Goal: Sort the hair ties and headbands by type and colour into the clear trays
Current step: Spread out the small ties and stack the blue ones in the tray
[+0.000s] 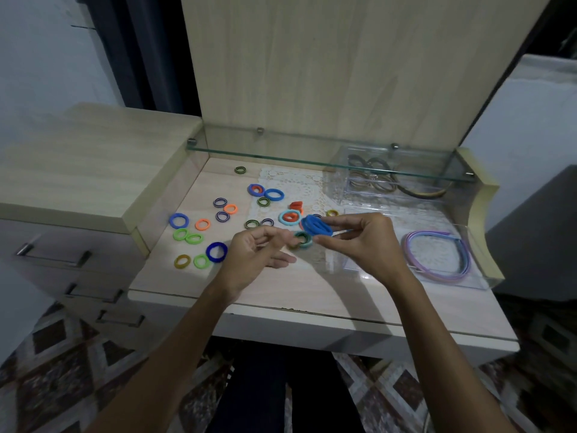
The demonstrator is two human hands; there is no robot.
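My right hand [363, 242] pinches a bunch of blue hair ties [317, 225] above the middle of the desk. My left hand [254, 253] hovers just left of it, fingers loosely apart, holding nothing. A teal hair tie [303, 239] lies on the desk between the hands. Several loose hair ties in blue [179, 220], green [187, 235], orange [202, 224] and striped colours [222, 216] are scattered on the left half. A clear tray [474, 276] at the right holds pink and blue headbands [437, 260]. A clear tray at the back [368, 182] holds brown headbands.
A glass shelf [312, 157] spans the back of the desk above the far tray. A white lace mat [290, 179] lies under some ties. A raised wooden cabinet top [87, 170] with drawers stands at the left. The desk's front edge [312, 310] is near my arms.
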